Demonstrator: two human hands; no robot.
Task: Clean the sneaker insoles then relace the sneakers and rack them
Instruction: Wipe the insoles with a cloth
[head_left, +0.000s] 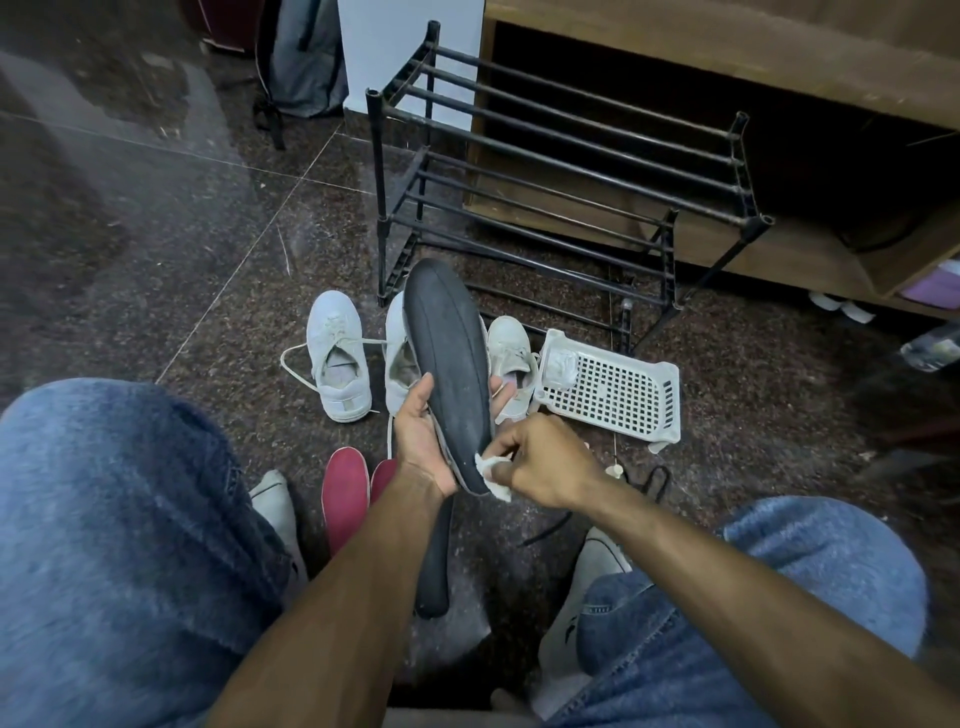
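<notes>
My left hand (421, 441) grips a long black insole (449, 364) from beneath, its toe end pointing away from me. My right hand (540, 462) pinches a small white wipe (491, 475) against the insole's heel end. Three white sneakers stand on the floor beyond: one at the left (337, 353) with a loose lace, one (397, 358) partly hidden behind the insole, one (511, 358) to the right. Two red insoles (345, 493) and another black insole (436, 561) lie on the floor under my arms. The black metal shoe rack (561, 171) stands behind the sneakers.
A white plastic basket (613, 389) holding a crumpled wipe lies right of the sneakers. A black lace (644, 488) trails on the speckled floor. A wooden cabinet (779, 62) is behind the rack, a grey backpack (306, 57) at the far left. My jeans-clad knees fill both lower corners.
</notes>
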